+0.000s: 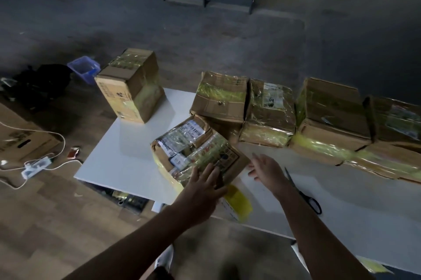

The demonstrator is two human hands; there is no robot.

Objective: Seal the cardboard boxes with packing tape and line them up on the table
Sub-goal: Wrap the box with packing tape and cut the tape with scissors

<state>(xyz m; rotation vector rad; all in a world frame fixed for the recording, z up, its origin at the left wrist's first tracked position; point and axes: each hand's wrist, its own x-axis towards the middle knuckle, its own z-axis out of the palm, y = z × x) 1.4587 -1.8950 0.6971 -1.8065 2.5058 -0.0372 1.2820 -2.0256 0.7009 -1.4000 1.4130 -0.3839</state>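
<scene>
Left hand (202, 185) first: it lies flat on the labelled box (196, 154), fingers straight and spread over that box's near corner. It grips nothing, and its forearm reaches in from the lower left of my view. Right hand (265, 169) hangs just to the right of the same box, palm turned inward and fingers loosely extended toward its right corner. It holds nothing either, and from my feed I cannot tell whether the fingertips touch the cardboard. The labelled box sits skewed on the white table (127, 156), wrapped in clear tape over shipping labels, with yellow tape down its left side. Behind it and off to its right stands a row of taped boxes (268, 113), side by side, the nearest of them just beside the labelled box's far corner. Beyond the labelled box to its left, well apart, an upright box (132, 86) stands on end. To the right of the labelled box, past the right hand, the scissors (304, 193) lie flat on the table, black handles toward me. Just in front of the box, under the left wrist, sits a yellow object (238, 203) — too blurred for me to name. Far to the box's left, on the floor, lies a power strip (36, 167) with a white cable.
</scene>
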